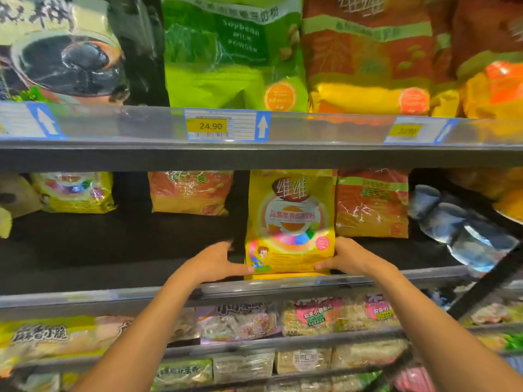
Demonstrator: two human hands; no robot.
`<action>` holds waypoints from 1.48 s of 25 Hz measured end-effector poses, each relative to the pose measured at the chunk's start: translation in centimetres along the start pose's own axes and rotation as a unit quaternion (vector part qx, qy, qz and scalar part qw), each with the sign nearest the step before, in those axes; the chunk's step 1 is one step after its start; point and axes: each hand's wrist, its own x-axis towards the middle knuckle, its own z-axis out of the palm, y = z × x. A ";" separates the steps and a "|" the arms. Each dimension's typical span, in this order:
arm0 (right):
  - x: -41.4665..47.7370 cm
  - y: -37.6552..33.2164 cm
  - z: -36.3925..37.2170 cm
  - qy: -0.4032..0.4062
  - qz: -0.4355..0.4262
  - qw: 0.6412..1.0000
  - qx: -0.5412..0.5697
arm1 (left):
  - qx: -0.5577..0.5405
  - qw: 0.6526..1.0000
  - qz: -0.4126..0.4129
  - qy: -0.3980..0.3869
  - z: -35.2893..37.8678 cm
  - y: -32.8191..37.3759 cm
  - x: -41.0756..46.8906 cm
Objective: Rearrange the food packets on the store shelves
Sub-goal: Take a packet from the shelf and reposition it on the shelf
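Flanking one yellow packet [290,222], two hands [218,261] [351,257].

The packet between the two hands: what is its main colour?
The packet is mainly yellow; head view.
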 end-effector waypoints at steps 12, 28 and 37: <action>-0.4 1.9 -1.1 -0.002 -0.073 0.997 0.036 | -0.176 0.984 -0.019 0.031 3.4 5.4 1.1; -6.0 -0.8 -1.9 -0.067 -0.113 0.941 0.311 | -0.489 0.867 0.034 0.091 2.9 8.7 -6.2; -8.3 -9.8 3.2 -0.106 -0.073 0.770 0.625 | -0.524 0.847 0.041 0.083 2.9 3.1 -15.0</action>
